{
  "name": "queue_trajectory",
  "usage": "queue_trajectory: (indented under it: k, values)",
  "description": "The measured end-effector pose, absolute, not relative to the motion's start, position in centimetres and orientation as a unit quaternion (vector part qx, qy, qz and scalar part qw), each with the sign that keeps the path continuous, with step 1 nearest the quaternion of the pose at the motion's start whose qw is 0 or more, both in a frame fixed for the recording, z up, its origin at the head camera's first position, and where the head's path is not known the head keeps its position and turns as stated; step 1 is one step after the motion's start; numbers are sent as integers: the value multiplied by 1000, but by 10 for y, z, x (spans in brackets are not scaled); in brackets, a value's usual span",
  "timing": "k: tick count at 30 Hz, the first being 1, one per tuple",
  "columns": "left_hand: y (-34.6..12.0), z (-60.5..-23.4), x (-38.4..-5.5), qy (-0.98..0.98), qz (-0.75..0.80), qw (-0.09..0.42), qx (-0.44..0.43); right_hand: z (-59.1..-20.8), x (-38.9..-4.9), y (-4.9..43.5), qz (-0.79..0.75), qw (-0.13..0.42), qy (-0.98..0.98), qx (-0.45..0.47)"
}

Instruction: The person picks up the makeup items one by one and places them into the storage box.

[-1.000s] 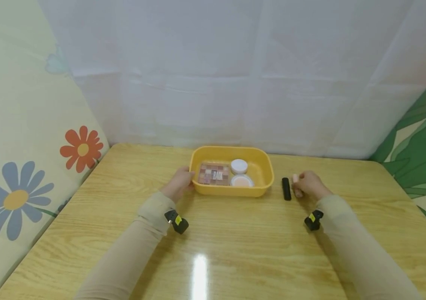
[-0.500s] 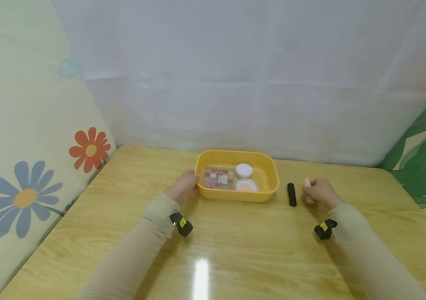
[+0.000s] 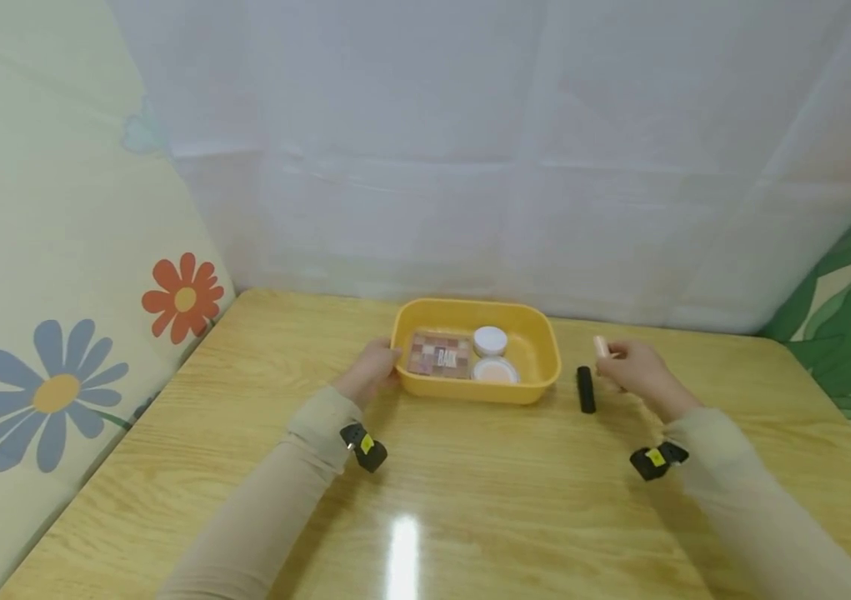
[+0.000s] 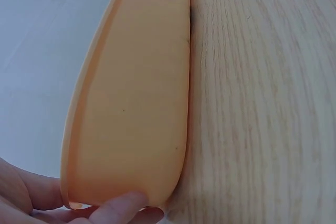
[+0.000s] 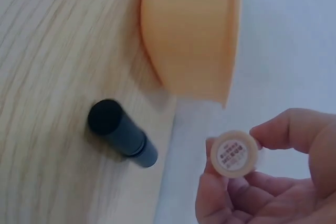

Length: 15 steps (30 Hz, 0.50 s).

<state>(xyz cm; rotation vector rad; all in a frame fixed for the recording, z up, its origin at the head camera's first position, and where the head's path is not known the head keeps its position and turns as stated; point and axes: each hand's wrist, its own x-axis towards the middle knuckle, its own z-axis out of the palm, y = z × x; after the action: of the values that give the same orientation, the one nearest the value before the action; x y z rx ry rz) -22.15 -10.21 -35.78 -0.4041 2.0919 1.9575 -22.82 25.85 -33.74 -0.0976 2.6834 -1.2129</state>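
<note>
A yellow plastic basket (image 3: pixel 470 390) stands on the table, and my left hand (image 3: pixel 372 371) grips its left end. The left wrist view shows the fingers (image 4: pixel 121 208) against the basket's end wall, close to its rim. Inside lie a checkered makeup palette (image 3: pixel 438 355), a white round jar (image 3: pixel 490 340) and a round compact (image 3: pixel 495 371) with a pale centre. To the basket's right, my right hand (image 3: pixel 643 375) pinches a pale pink cosmetic tube (image 5: pixel 233 154) between thumb and fingers, its labelled round end facing the wrist camera. Next to that hand, a black lipstick tube (image 3: pixel 586 390) lies on the table.
The wooden table (image 3: pixel 485 500) ends at a white cloth backdrop (image 3: pixel 425 167) just behind the basket. Flower-printed cloths (image 3: pixel 57 250) hang at the left and right. A black wrist camera (image 3: pixel 365 448) is strapped to each sleeve.
My right hand has lifted the pale pink tube off the table and moved it slightly leftward, toward the black lipstick tube. The left hand stays on the basket; the head view has shifted a little.
</note>
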Motion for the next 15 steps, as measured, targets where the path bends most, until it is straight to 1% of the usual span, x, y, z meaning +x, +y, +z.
queue_trajectory:
  k: [8,15]
  values:
    - [-102,-360,-221,723,667,116,-133,-320,-224,239,-417,126,897,-72]
    - [-103,-360,-221,718,673,119,-133,-313,-226,225,-421,113,894,-108]
